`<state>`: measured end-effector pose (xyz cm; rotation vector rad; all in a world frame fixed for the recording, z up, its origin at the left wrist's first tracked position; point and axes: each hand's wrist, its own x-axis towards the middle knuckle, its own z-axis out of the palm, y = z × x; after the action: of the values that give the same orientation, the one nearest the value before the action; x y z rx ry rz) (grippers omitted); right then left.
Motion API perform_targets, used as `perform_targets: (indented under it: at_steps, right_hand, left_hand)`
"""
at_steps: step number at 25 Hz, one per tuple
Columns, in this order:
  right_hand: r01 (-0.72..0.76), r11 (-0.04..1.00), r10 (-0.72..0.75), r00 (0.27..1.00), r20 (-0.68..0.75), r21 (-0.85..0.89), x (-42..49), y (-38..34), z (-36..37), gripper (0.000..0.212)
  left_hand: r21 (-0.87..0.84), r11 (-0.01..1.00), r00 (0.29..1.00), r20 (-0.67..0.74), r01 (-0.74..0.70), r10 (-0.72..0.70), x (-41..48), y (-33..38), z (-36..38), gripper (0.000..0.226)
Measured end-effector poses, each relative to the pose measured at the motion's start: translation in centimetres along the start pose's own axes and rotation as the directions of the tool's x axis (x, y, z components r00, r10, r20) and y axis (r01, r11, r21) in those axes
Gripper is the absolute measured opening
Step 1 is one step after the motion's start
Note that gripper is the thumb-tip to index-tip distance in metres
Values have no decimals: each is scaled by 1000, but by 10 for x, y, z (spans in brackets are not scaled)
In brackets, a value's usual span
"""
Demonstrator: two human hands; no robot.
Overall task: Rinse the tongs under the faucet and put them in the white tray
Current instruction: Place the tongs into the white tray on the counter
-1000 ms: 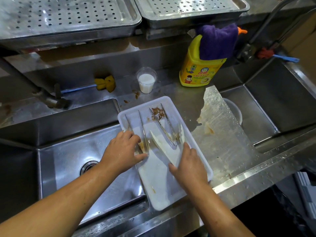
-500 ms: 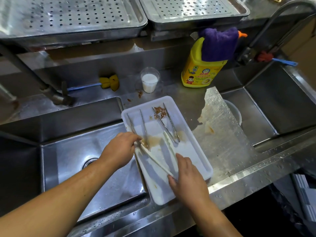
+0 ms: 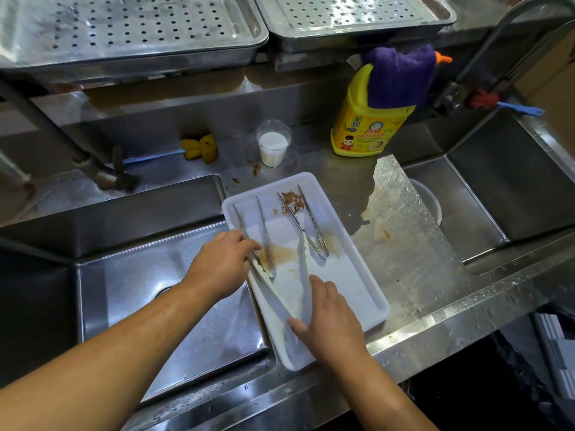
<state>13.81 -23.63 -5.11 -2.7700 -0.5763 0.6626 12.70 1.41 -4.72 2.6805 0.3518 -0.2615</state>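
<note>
The white tray (image 3: 367, 293) sits on the steel counter between two sinks, smeared with brown liquid and crumbs. Two metal tongs lie in it: one pair on the left (image 3: 264, 231), one on the right (image 3: 311, 231). A third, paler pair of tongs (image 3: 280, 300) lies spread in a V over the tray's near half. My right hand (image 3: 329, 318) grips its hinge end. My left hand (image 3: 222, 262) is at the tray's left rim, fingers pinched on the tip of the V's left arm, right beside the left metal tongs.
The left sink basin (image 3: 140, 290) with its faucet base (image 3: 102, 175) lies under my left arm; the right sink (image 3: 497, 188) has a curved faucet (image 3: 510, 23). A yellow detergent bottle (image 3: 364, 129) under a purple cloth, a cup of white liquid (image 3: 273, 147) and a yellow sponge brush (image 3: 200, 147) stand behind the tray.
My right hand has drawn the pale tongs toward the tray's near end and they have spread wider. My left hand has shifted onto the tip of their left arm.
</note>
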Motion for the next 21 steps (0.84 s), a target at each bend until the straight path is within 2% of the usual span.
perform_targets:
  at_steps: [2,4,6,7,9,11,13,21]
  right_hand:
    - [27,1000,-27,1000,5,4,-1,6,-6,85]
    - [52,997,-46,994,-95,60,8,13,-18,68]
    - [14,990,19,975,-223,143,31,18,-36,48]
    - [-27,985,68,968,-240,168,46,19,-46,43]
    - [-111,984,134,975,-175,136,75,16,-59,41]
    - [-131,990,136,984,-116,48,93,12,-62,34]
    - [-129,992,127,985,-117,-9,100,12,-60,27]
    - [-133,990,124,981,-151,-51,114,19,-67,25]
  left_hand:
    - [29,1000,1000,1,-10,10,2,2,-2,39]
    - [83,996,1000,11,-28,27,4,2,-6,43]
    - [148,988,999,14,-51,49,7,2,-9,45]
    - [172,983,998,18,-57,54,8,2,-9,45]
    - [194,979,998,32,-55,49,10,3,-11,44]
    - [199,978,998,38,-54,48,11,3,-11,40]
    - [196,979,998,39,-53,47,11,2,-11,39]
    - [175,984,998,40,-45,39,12,0,-9,40]
